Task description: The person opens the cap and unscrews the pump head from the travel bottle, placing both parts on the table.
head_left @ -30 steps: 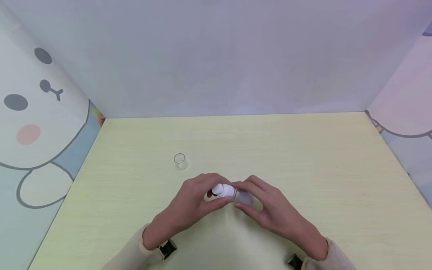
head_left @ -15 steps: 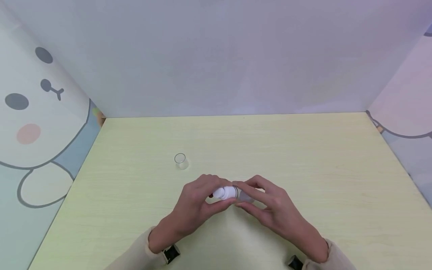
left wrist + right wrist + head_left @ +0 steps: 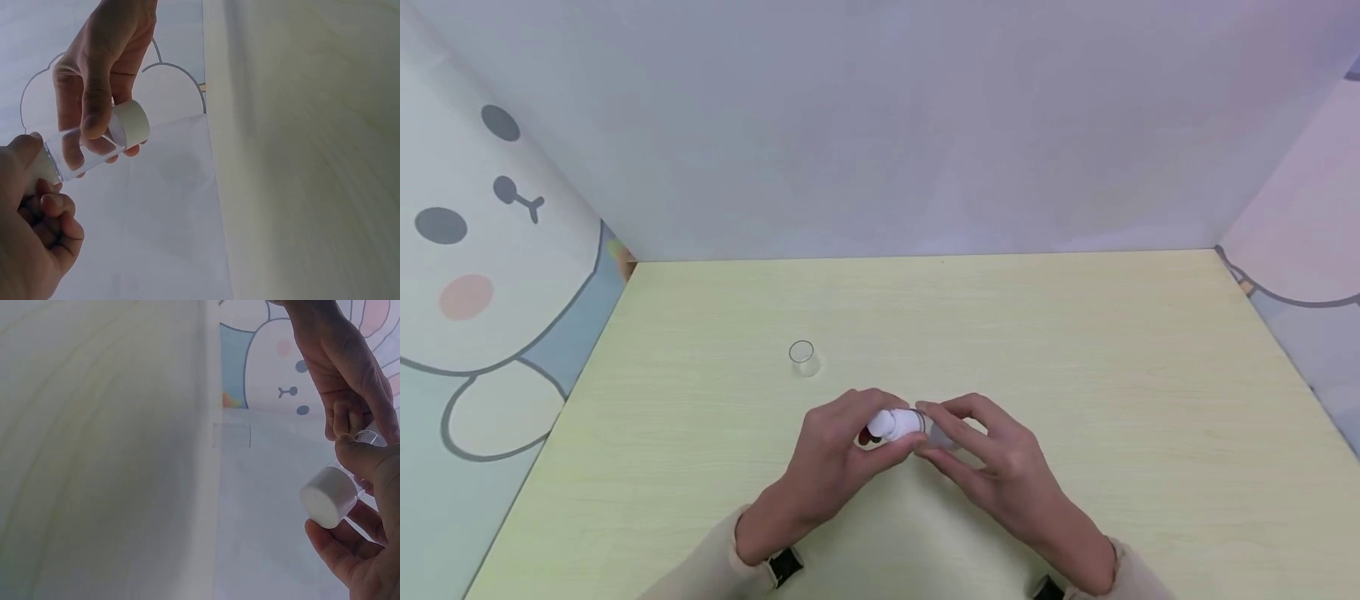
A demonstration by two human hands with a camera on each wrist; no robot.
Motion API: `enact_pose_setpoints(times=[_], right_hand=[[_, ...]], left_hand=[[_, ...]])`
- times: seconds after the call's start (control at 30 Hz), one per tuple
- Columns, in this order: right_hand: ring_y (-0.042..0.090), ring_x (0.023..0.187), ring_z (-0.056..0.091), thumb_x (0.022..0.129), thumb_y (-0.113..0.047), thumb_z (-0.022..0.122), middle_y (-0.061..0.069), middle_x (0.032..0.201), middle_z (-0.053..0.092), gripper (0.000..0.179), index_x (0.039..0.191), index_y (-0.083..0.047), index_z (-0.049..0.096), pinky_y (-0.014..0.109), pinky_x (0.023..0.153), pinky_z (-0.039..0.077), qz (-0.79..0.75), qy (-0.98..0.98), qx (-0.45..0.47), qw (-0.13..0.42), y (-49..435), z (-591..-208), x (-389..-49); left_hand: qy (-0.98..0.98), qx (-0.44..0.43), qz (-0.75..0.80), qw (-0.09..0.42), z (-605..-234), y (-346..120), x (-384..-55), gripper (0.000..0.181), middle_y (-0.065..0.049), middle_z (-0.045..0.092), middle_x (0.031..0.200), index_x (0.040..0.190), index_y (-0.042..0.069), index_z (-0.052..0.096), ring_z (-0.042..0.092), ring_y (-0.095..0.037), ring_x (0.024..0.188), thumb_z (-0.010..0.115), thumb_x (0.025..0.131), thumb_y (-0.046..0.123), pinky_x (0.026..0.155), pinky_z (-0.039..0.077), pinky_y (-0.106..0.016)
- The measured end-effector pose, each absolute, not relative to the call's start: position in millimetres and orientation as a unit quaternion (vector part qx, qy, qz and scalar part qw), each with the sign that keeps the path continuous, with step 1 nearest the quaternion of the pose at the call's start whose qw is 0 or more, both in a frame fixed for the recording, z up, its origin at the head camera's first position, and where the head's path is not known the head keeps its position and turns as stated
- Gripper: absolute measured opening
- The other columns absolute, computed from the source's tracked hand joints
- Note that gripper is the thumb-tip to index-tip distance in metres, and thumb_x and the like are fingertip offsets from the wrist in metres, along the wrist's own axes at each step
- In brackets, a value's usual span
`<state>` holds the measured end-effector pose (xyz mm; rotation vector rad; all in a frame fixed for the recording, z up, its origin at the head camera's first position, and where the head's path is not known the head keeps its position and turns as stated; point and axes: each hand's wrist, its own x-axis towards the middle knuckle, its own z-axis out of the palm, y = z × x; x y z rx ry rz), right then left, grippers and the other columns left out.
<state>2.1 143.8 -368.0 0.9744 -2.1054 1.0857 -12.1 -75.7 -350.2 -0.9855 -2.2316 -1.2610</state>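
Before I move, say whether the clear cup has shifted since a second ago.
No: in the head view, the cup keeps its place against the table's far-left corner.

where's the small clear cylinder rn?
Head view: the clear cylinder sits on the table, left of centre, just beyond the left hand that grips the bottle.

Btl (image 3: 906, 424) body part-hidden by R hand (image 3: 1003, 462), head view. L hand (image 3: 34, 231) cut off at L-wrist view's edge, its fingers covering most of btl's white top (image 3: 42, 170). Clear cup (image 3: 232, 435) v. faint in R-wrist view. Sleeves (image 3: 711, 560) cut off at head view's btm edge.
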Motion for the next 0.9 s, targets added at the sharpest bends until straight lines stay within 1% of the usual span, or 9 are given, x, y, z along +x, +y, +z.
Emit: enact_pose_setpoints(times=[0.1,0.2,0.3,0.4,0.5,0.6,0.73,0.8,0.9], right_hand=[[0.013,0.090,0.072,0.101,-0.030,0.070,0.004,0.106,0.070,0.037,0.128,-0.005,0.072,0.017,0.075,0.057,0.414,-0.792,0.356,0.273,144.0,-368.4,2.4],[0.013,0.091,0.072,0.100,-0.031,0.070,0.004,0.107,0.070,0.037,0.128,-0.006,0.073,0.017,0.074,0.057,0.417,-0.794,0.353,0.266,144.5,-368.8,2.5],[0.014,0.091,0.072,0.101,-0.032,0.068,0.005,0.107,0.069,0.037,0.128,-0.007,0.073,0.015,0.076,0.057,0.414,-0.800,0.350,0.258,145.5,-368.2,2.4],[0.015,0.092,0.071,0.102,-0.035,0.065,0.004,0.108,0.069,0.037,0.128,-0.009,0.073,0.015,0.078,0.057,0.405,-0.809,0.346,0.246,147.0,-367.1,2.2],[0.016,0.092,0.071,0.102,-0.037,0.064,0.003,0.109,0.069,0.037,0.128,-0.011,0.072,0.017,0.077,0.057,0.398,-0.819,0.342,0.234,148.2,-366.1,2.1],[0.015,0.093,0.069,0.101,-0.035,0.068,0.002,0.110,0.069,0.035,0.129,-0.014,0.071,0.018,0.078,0.057,0.397,-0.827,0.336,0.214,149.8,-365.3,2.2],[0.014,0.097,0.067,0.096,-0.027,0.078,0.000,0.113,0.069,0.036,0.129,-0.015,0.070,0.017,0.082,0.055,0.395,-0.830,0.338,0.199,151.6,-364.9,2.0],[0.013,0.097,0.067,0.094,-0.023,0.080,-0.001,0.113,0.069,0.037,0.129,-0.015,0.070,0.016,0.083,0.055,0.394,-0.828,0.343,0.201,151.6,-365.1,1.7],[0.012,0.096,0.067,0.092,-0.022,0.082,-0.002,0.113,0.068,0.038,0.127,-0.015,0.070,0.016,0.083,0.055,0.394,-0.828,0.346,0.200,151.6,-364.9,1.6]], left_hand=[[-0.797,-0.359,-0.443,0.201,-350.0,-76.2,-14.5,0.024,0.006,0.071,0.086,0.102,0.013,0.069,0.052,-0.005,0.067,0.083,0.091,0.027,0.059,0.046,-0.012],[-0.804,-0.370,-0.410,0.219,-349.9,-77.9,-16.6,0.027,0.006,0.071,0.085,0.101,0.012,0.069,0.054,-0.006,0.069,0.085,0.088,0.028,0.061,0.047,-0.012],[-0.817,-0.380,-0.364,0.234,-349.5,-80.6,-17.8,0.034,0.005,0.070,0.084,0.104,0.012,0.069,0.056,-0.007,0.071,0.088,0.085,0.032,0.064,0.049,-0.014],[-0.826,-0.391,-0.331,0.237,-348.1,-82.3,-19.1,0.041,0.003,0.071,0.088,0.109,0.010,0.068,0.058,-0.009,0.073,0.088,0.084,0.037,0.066,0.050,-0.016],[-0.828,-0.416,-0.303,0.223,-344.8,-84.3,-21.6,0.045,0.003,0.072,0.096,0.116,0.009,0.066,0.060,-0.011,0.077,0.085,0.087,0.039,0.072,0.053,-0.021],[-0.825,-0.451,-0.280,0.194,-341.2,-88.2,-24.5,0.044,0.004,0.069,0.102,0.123,0.010,0.064,0.060,-0.010,0.083,0.081,0.092,0.037,0.080,0.053,-0.025],[-0.818,-0.487,-0.256,0.166,-337.9,-94.0,-27.4,0.038,0.007,0.064,0.098,0.126,0.012,0.064,0.056,-0.008,0.084,0.077,0.095,0.030,0.080,0.050,-0.024],[-0.813,-0.499,-0.251,0.164,-337.2,-96.0,-28.6,0.036,0.007,0.064,0.098,0.126,0.012,0.064,0.056,-0.007,0.084,0.077,0.095,0.027,0.079,0.049,-0.024],[-0.808,-0.506,-0.250,0.166,-337.2,-97.4,-29.8,0.035,0.007,0.065,0.097,0.124,0.012,0.065,0.058,-0.007,0.083,0.078,0.095,0.025,0.081,0.050,-0.024]])
